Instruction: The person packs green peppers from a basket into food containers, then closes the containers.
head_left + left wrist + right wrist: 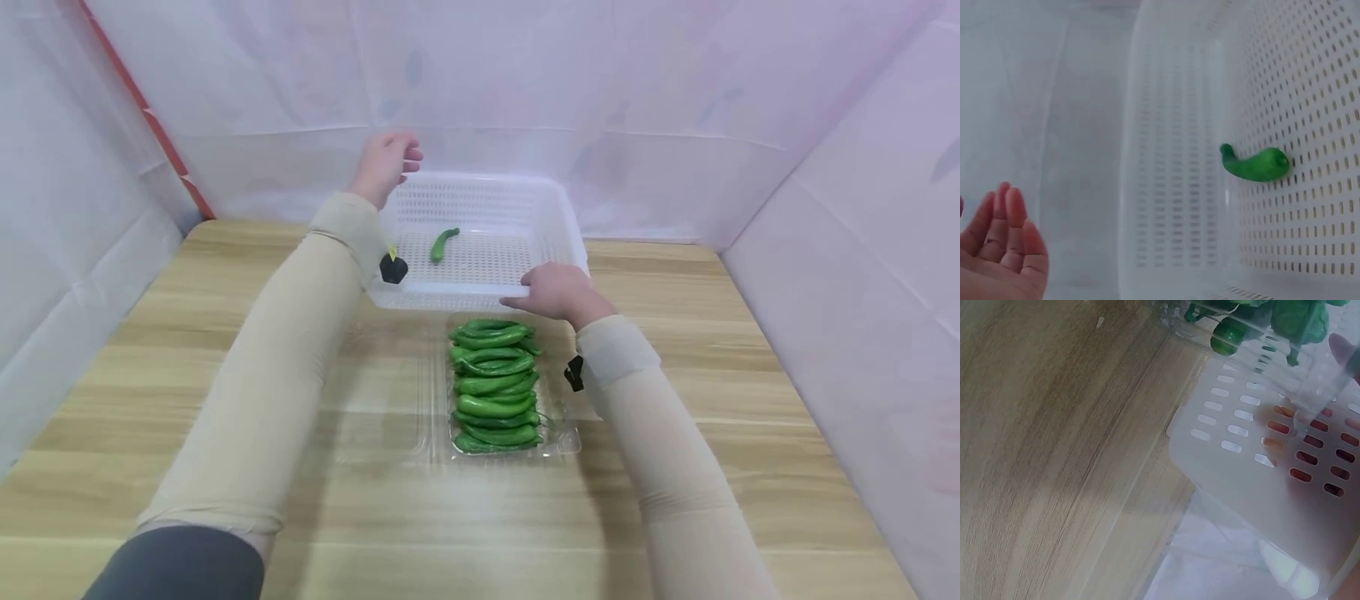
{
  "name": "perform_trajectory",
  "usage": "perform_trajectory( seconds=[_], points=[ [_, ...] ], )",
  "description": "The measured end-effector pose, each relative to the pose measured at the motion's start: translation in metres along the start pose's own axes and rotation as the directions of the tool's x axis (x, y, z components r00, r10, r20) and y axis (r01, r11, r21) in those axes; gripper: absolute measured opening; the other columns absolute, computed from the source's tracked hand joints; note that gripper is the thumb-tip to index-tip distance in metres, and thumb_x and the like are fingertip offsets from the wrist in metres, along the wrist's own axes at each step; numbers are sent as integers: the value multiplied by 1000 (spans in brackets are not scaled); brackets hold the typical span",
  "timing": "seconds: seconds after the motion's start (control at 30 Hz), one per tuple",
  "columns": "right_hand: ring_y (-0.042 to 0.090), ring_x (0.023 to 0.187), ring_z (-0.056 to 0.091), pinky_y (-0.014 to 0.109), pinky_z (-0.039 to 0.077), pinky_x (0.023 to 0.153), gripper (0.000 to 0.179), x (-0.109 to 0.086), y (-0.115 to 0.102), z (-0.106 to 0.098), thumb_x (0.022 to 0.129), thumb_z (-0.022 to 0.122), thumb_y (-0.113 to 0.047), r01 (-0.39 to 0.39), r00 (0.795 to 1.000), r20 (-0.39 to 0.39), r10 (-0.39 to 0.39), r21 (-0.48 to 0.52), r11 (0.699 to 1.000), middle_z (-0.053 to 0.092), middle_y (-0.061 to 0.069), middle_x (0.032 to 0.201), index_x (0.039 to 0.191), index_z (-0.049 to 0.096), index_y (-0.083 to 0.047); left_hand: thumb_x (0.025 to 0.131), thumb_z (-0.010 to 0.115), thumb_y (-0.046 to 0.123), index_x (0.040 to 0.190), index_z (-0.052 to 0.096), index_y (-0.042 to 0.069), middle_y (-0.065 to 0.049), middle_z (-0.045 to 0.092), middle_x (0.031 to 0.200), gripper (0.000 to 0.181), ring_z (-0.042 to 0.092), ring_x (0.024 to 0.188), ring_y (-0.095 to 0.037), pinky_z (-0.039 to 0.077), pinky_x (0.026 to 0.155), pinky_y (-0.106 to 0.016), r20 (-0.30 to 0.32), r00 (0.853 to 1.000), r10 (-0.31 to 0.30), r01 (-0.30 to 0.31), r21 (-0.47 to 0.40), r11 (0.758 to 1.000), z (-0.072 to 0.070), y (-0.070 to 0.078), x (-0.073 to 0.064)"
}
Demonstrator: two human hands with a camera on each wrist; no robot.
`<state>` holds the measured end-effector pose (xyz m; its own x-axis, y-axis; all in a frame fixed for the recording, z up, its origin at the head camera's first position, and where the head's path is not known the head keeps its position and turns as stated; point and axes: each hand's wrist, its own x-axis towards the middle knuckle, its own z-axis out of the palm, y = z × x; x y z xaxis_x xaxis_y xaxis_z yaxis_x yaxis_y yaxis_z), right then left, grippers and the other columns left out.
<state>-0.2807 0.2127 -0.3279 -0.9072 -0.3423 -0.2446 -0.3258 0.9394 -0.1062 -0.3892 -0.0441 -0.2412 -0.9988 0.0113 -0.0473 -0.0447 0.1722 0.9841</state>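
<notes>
A white plastic basket [547, 196] with slotted walls stands at the back of the table, one green pepper [444, 245] lying on its floor. My left hand [386, 162] is raised at the basket's far left corner, fingers relaxed; the left wrist view shows its palm side holding nothing. At the near right, my right hand [558, 292] grips the basket's rim, with fingers seen through the slots [1300, 456] in the right wrist view. Just in front of the basket, a clear plastic container [566, 442] holds several green peppers [495, 408] stacked in rows.
The container's clear lid [382, 417] lies folded out to the left on the wooden table [420, 533]. White sheeting [495, 75] hangs behind the basket and at both sides. A red strip [142, 104] runs down the back left corner.
</notes>
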Motion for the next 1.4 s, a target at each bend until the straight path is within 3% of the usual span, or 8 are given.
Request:
perform_trajectory(
  seconds=[0.2, 0.3, 0.4, 0.53, 0.63, 0.7, 1.0, 1.4],
  points=[
    [21, 72, 56, 39, 46, 66, 54, -4, -6, 1, 86, 46, -64, 13, 1000, -19, -13, -8, 1000, 60, 4, 80, 82, 61, -12, 99, 44, 26, 119, 60, 4, -4, 63, 101, 34, 59, 100, -19, 43, 84, -27, -107, 989, 97, -91, 55, 994, -1, -17, 8],
    [19, 62, 50, 35, 43, 58, 53, -6, -9, 0, 86, 46, -63, 15, 1000, -22, -15, -10, 1000, 52, 2, 68, 73, 53, -13, 100, 42, 27, 122, 57, 3, -7, 60, 106, 36, 56, 102, -21, 43, 86, -28, 16, 993, 113, -114, 249, 962, 0, -19, 9],
    [18, 58, 46, 33, 39, 54, 52, -9, -12, -1, 86, 47, -62, 8, 999, -32, -8, -15, 1000, 46, 1, 64, 70, 49, -13, 101, 37, 30, 132, 49, 4, -12, 52, 128, 42, 47, 117, -24, 37, 98, -37, 279, 960, 25, -185, 566, 804, 4, -16, 6],
    [17, 56, 42, 32, 38, 52, 51, -10, -14, -1, 86, 48, -62, 8, 999, -42, -9, -19, 1000, 43, 1, 62, 68, 47, -14, 100, 35, 34, 143, 35, 9, -12, 31, 148, 50, 25, 135, -32, 20, 108, -49, 538, 809, -235, -375, 782, 498, 14, -13, 2],
    [17, 56, 43, 32, 38, 53, 52, -8, -14, -2, 86, 47, -62, 13, 999, -41, -14, -25, 1000, 44, 1, 62, 68, 47, -14, 98, 40, 36, 145, 33, 16, -8, 27, 151, 52, 23, 136, -32, 18, 108, -51, 544, 731, -412, -392, 829, 400, 20, -11, -6],
    [17, 57, 45, 33, 39, 53, 51, -7, -15, -2, 86, 47, -62, 15, 999, -39, -16, -26, 1000, 46, 1, 63, 68, 48, -14, 95, 44, 35, 145, 34, 22, -6, 27, 151, 53, 26, 135, -31, 21, 107, -51, 496, 722, -482, -356, 864, 356, 22, -8, -17],
    [17, 60, 49, 33, 42, 56, 51, -4, -19, 2, 86, 49, -62, 34, 999, -5, -34, 5, 999, 50, 1, 65, 70, 53, -14, 76, 70, 26, 122, 55, 18, -6, 50, 123, 49, 47, 105, -25, 43, 84, -44, 32, 879, -475, 227, 849, 477, 19, 5, -77],
    [15, 56, 45, 31, 38, 52, 50, 3, -27, 1, 84, 49, -63, 44, 999, -17, -44, -14, 999, 46, -1, 61, 67, 49, -16, 83, 62, 46, 104, 55, 16, -5, 57, 98, 37, 55, 84, -22, 46, 66, -37, -109, 875, -472, 363, 792, 490, 15, -21, -81]
  ],
)
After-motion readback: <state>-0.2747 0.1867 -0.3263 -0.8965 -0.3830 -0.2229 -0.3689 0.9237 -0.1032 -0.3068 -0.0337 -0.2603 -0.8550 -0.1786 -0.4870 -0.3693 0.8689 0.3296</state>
